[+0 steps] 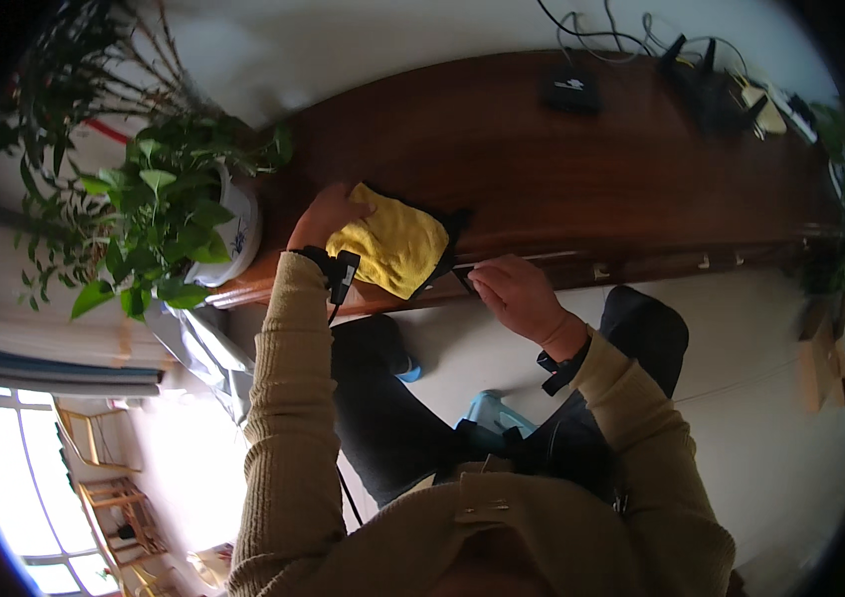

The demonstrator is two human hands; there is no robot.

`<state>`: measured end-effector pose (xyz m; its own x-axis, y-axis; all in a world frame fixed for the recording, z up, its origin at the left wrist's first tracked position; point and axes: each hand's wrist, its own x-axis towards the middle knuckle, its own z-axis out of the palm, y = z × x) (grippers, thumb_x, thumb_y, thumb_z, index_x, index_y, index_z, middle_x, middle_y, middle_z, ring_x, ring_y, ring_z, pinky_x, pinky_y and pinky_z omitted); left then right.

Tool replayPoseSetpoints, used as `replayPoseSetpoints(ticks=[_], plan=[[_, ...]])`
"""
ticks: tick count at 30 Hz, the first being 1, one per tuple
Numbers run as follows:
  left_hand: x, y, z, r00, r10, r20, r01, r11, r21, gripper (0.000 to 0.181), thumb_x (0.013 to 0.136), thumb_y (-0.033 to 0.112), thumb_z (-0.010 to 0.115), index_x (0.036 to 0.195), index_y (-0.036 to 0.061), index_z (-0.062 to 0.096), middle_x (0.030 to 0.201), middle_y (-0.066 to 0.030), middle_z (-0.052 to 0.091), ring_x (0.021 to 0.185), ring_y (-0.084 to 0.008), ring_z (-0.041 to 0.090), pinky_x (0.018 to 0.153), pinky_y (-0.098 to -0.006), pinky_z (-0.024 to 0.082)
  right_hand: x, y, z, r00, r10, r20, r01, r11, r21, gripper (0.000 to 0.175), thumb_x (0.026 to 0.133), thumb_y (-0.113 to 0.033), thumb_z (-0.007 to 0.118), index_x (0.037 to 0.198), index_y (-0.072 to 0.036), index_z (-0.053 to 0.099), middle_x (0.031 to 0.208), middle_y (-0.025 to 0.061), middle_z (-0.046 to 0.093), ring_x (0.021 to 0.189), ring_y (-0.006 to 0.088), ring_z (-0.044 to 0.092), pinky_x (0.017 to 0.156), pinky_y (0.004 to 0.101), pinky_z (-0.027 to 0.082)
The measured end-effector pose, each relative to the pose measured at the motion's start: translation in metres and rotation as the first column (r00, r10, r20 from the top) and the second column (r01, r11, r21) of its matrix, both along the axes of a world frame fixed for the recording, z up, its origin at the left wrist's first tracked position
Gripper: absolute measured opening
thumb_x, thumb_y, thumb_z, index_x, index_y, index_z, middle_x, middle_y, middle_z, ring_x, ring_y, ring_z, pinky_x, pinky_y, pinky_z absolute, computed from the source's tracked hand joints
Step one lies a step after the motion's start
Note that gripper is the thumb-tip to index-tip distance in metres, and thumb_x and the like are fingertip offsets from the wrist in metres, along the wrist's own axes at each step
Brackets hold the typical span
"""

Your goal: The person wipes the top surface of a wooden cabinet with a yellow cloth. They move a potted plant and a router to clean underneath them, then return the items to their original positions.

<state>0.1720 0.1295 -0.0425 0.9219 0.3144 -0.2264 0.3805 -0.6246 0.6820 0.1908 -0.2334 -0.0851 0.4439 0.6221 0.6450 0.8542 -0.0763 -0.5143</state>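
A yellow cloth with a dark border (396, 242) lies rumpled over the front part of a dark reddish-brown wooden cabinet top (541, 172). At the cloth's left side, my left hand (333, 215) grips it, a digit showing over the yellow face. My right hand (515, 298) is to the right of the cloth, at the cabinet's front edge, with its fingers bent together. Something narrow and dark shows beside those fingertips; I cannot tell whether it is held. Both wrists wear black straps, and a small black device (345, 276) sits on the left one.
Left of the cloth stands a white pot (243, 231) with a leafy green plant (157, 216). A black box (571, 88), a router with antennas (709, 93) and cables line the back. Below me is a light-blue stool (497, 413); cardboard (825, 358) stands at right.
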Motion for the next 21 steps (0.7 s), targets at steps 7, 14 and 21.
replayPoseSetpoints(ticks=[7,14,21], plan=[[-0.021,-0.077,0.069,0.969,0.009,0.246,-0.048,0.987,0.153,0.025,0.079,0.009,0.073,0.100,-0.0010,0.064,0.089,-0.0063,0.066,0.081,-0.0132,0.061,0.074,-0.0286,0.050,0.002,-0.010,-0.006,0.991,0.097,-0.091,-0.100,0.995,-0.030,0.012,0.090,-0.015,0.059,0.097,-0.006,0.062,0.090,0.0106,0.066,0.085,0.0292,0.064,0.075,0.0399,0.053],[-0.046,-0.137,0.115,0.826,0.001,0.564,0.083,0.989,-0.123,0.025,0.078,-0.007,0.069,0.100,0.0031,0.063,0.088,-0.0002,0.061,0.082,-0.0078,0.057,0.076,-0.0235,0.049,0.000,-0.012,0.002,0.981,0.014,-0.191,-0.010,1.000,0.023,0.029,0.092,-0.019,0.062,0.117,-0.006,0.057,0.109,0.0142,0.064,0.098,0.0293,0.063,0.083,0.0382,0.053],[-0.063,-0.166,0.126,0.717,-0.098,0.690,0.352,0.905,-0.237,0.027,0.079,-0.015,0.062,0.098,0.0029,0.062,0.101,-0.0046,0.064,0.094,-0.0098,0.058,0.087,-0.0248,0.046,0.015,-0.013,0.008,0.485,0.385,-0.785,-0.043,0.907,0.418,0.079,0.089,-0.032,0.068,0.149,-0.009,0.021,0.139,0.0164,0.043,0.118,0.0241,0.053,0.092,0.0371,0.049]])
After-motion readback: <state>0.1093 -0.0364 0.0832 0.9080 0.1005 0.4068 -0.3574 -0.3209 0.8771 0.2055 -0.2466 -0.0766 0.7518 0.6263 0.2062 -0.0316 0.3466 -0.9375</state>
